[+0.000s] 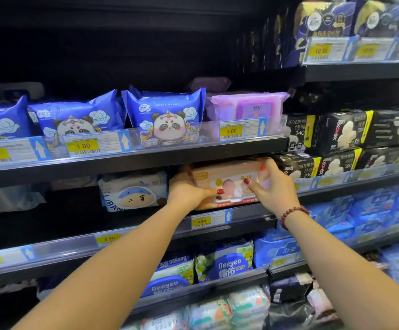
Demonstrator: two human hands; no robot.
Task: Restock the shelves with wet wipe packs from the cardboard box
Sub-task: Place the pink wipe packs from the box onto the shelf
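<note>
Both hands hold one peach wet wipe pack (229, 184) on the middle shelf (246, 211) — the left hand (189, 194) grips its left end with the thumb across the front, the right hand (272, 186) grips its right end, fingers on the top edge. The pack sits just above the 8.90 price tag (201, 221), beside a white-and-blue pack (134, 192) to its left — blue panda packs (166, 120) line the shelf above

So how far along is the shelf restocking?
Done: the upper shelf shows a row of blue packs, and a white pack sits on the middle shelf. In hand: the left hand and right hand hold a peach pack right of the white one. Left: the dark stretch further left looks thinly stocked. The box is out of view, so how much remains is unclear.
</note>
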